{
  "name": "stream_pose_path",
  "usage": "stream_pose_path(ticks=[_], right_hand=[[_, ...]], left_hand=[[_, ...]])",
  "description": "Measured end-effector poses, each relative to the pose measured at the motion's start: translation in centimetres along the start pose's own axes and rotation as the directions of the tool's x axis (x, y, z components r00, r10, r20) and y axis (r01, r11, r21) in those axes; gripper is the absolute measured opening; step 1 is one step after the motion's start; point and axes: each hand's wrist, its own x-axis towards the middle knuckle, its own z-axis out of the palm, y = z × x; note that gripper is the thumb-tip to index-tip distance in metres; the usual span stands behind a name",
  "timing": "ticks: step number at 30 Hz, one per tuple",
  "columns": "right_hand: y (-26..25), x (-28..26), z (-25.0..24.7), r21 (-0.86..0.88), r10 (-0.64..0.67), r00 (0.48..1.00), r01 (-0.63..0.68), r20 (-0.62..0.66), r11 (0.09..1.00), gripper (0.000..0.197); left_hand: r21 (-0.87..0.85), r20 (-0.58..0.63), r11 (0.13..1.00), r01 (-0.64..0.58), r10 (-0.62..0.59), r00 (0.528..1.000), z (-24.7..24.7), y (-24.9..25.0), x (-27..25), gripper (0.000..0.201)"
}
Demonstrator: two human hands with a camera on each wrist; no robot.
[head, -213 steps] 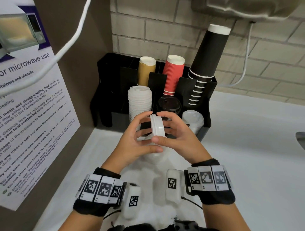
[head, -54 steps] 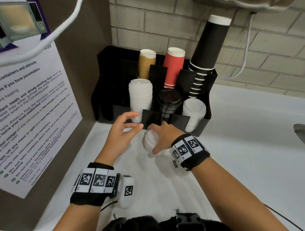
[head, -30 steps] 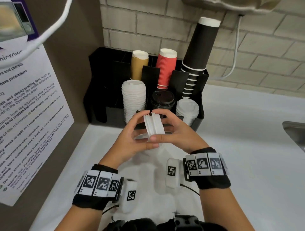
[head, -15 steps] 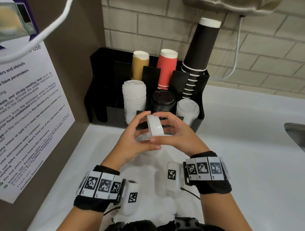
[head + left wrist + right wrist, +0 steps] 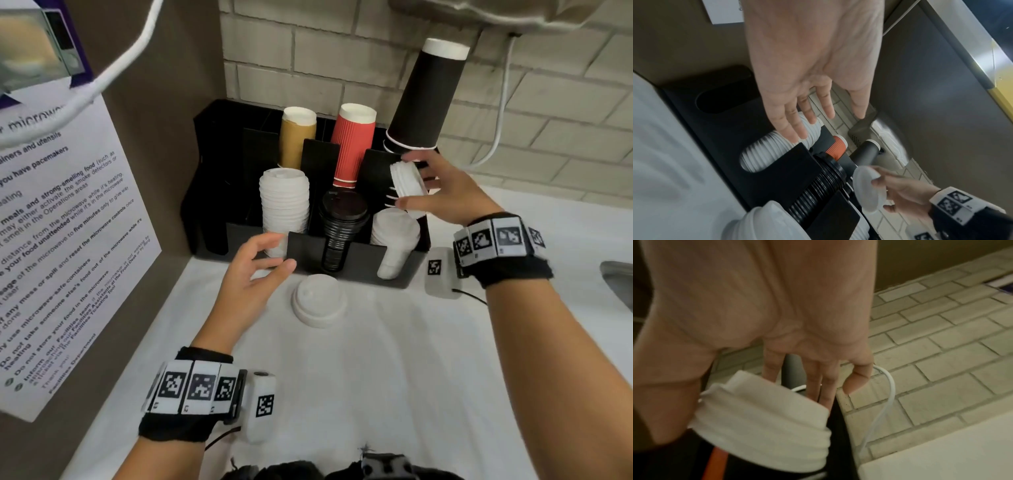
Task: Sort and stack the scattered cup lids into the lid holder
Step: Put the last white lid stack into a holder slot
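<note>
The small stack of white lids (image 5: 407, 188) is in your right hand (image 5: 448, 195), held on its edge between your thumb and your fingers, which curl round it. It hangs just above the right slot of the black lid holder (image 5: 359, 260), where a short pile of white lids (image 5: 394, 233) already sits. So you look to be on the putting-in step: these lids seem meant to go on top of that short pile. To do that, you need to tip the stack flat, line it up over the pile, and let it down softly so the lids nest and do not slide off. Watch the tall black cups (image 5: 428, 99) right above your fingers; a bump could knock them. More white lids (image 5: 318, 301) sit stacked on the white counter (image 5: 376, 377), just in front of the holder, so the job is not done yet. Your left hand (image 5: 253, 274) is near them with fingers spread and loose, holding nothing, and it can pick them up next. In the holder, a tall pile of white lids (image 5: 284, 205) stands in the left slot and black lids (image 5: 342, 226) fill the middle one.
</note>
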Motion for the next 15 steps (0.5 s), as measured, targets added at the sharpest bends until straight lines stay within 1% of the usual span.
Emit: stream_pose_path(ticks=[4, 7, 11, 15], right_hand=[[1.2, 1.4, 0.7, -0.242, 0.065, 0.990, -0.032, 0.129, 0.970, 0.068], [1.6, 1.3, 1.6, -0.405, 0.121, 0.984, -0.057, 0.133, 0.913, 0.075], [1.8, 1.0, 3.0, -0.470, 0.126, 0.981, -0.042, 0.147, 0.881, 0.080], [2.0, 1.3, 3.3, -0.466, 0.123, 0.982, -0.041, 0.146, 0.884, 0.080]], left_hand=[[0.041, 0.005, 0.999, -0.007, 0.007, 1.000, -0.3, -0.2, 0.2, 0.030], [0.066, 0.001, 0.998, -0.004, 0.004, 1.000, -0.3, -0.3, 0.3, 0.029], [0.069, 0.009, 0.998, 0.002, -0.002, 1.000, -0.2, -0.2, 0.4, 0.029], [0.071, 0.012, 0.997, -0.008, 0.007, 1.000, -0.2, -0.2, 0.5, 0.028]])
